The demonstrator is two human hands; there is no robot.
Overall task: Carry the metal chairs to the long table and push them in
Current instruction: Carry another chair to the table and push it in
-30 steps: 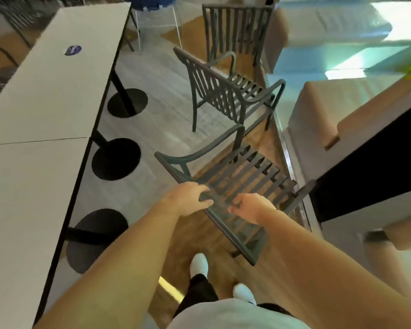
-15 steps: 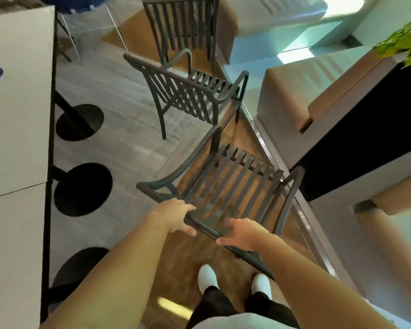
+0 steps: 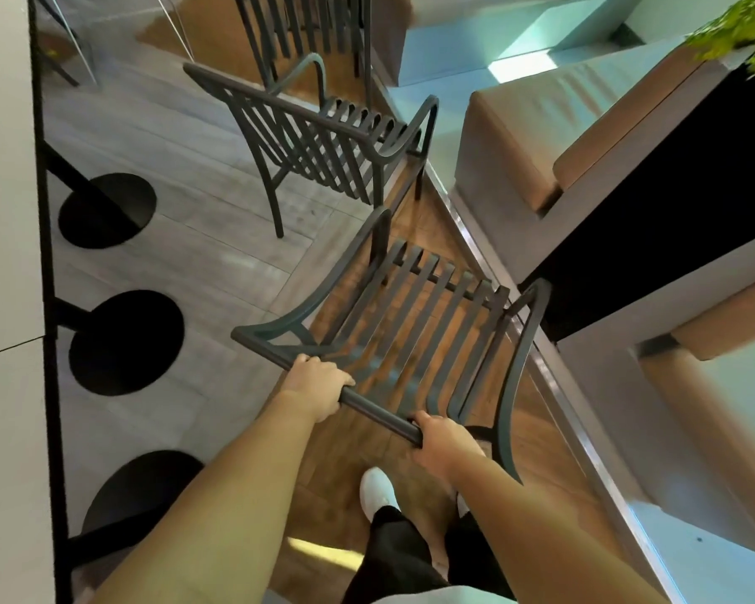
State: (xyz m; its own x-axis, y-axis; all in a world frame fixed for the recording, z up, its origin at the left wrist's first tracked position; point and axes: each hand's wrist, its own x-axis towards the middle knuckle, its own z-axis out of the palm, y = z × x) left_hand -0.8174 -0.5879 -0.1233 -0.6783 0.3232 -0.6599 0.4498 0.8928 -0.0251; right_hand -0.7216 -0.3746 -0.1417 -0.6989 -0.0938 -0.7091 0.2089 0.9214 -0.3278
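A view from a camera on a person's head looks steeply down at two bare forearms reaching forward. The left hand is curled over the top rail of a dark metal chair, fingers wrapped round the bar near its left end. The right hand grips the same rail at its right end, fingers curled round the bar. This near chair has a slatted seat and back and curved armrests, and it faces away from the person, over brown wood flooring; whether its legs touch the floor cannot be told. Just beyond it stands a second metal chair of the same slatted design, turned at an angle, with its legs on grey plank floor. Behind that one, at the top edge, part of a third chair's slatted back is visible. Along the left edge runs the pale tabletop of the long table, with a thin seam crossing it; the near chair is well apart from it, off to its right. Under the table's edge sit three round black pedestal bases in a row on the floor. To the right are tan upholstered bench seats with grey sides and a black panel, and green leaves show in the top right corner. Below the arms a white shoe and black trousers can be seen.
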